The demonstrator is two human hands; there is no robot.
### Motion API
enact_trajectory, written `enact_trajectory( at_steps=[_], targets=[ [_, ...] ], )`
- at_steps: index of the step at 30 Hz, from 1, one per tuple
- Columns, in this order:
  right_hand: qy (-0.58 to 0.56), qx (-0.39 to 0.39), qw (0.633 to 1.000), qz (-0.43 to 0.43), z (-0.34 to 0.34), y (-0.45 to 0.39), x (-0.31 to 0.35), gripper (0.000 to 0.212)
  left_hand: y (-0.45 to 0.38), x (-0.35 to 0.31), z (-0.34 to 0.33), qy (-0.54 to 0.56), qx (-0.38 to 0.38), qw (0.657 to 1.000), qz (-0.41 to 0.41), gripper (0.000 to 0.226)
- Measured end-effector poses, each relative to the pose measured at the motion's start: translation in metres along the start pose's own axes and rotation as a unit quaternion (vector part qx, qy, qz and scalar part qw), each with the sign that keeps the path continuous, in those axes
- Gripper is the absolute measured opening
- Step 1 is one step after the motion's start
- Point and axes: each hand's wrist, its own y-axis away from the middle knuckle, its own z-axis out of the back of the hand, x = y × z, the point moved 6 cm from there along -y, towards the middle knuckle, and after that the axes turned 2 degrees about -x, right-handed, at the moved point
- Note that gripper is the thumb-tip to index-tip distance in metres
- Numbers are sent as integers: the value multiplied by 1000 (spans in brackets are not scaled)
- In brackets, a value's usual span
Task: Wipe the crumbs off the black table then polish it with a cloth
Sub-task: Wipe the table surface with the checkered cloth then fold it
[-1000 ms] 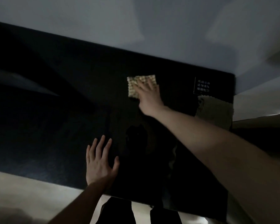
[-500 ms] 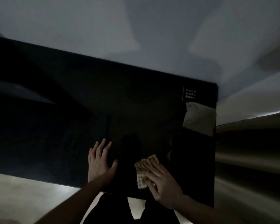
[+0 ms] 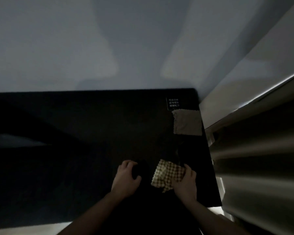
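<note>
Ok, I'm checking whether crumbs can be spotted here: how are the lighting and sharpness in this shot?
Head view: very dim; the glossy black table swallows detail, so no crumbs are discernible; faint shadows fall across the grey wall; wide-angle bending at the edges; slightly soft; only the checkered waffle-textured cloth under the right hand stands out.

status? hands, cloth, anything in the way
Right hand grips checked cloth on black table. Left hand curled, contents unclear. Grey cloth lies far right.

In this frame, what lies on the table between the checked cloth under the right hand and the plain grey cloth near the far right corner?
Head view: only bare black table shows between the checked cloth and the grey cloth; dim light could hide crumbs.
</note>
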Motion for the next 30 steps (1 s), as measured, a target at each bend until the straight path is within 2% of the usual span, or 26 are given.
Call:
enact_trajectory(
  at_steps=[2, 4, 6, 8, 10, 14, 17, 19, 24, 30],
  targets=[
    [-53, 49, 995, -66, 3, -8, 0, 82, -6, -23, -8, 14, 34, 999, -38, 53],
    [-92, 66, 991, -71, 11, -19, 12, 62, -17, -44, -9, 48, 60, 996, -49, 50],
    [-157, 61, 985, -45, 28, -30, 35, 41, -31, -63, -7, 131, 94, 987, -14, 48],
    [-240, 66, 968, -12, 52, -37, 64, 35, -47, -82, -5, 248, 143, 957, 36, 58],
    [-316, 79, 945, 14, 82, -43, 94, 34, -66, -104, -3, 332, 164, 928, 53, 63],
    [-388, 101, 915, 52, 139, -66, 137, 24, -90, -159, 7, 424, 235, 867, 115, 63],
    [-408, 110, 905, 55, 163, -94, 151, 23, -113, -196, 14, 483, 254, 832, 96, 54],
    [-397, 97, 910, 63, 175, -117, 154, 22, -131, -214, 20, 508, 215, 830, 87, 40],
    [-366, 62, 926, 70, 187, -165, 153, 30, -172, -245, 27, 478, 117, 869, 56, 24],
    [-343, 79, 936, -1, 174, -195, 134, 25, -207, -250, 20, 409, 58, 908, 64, 12]
  ],
)
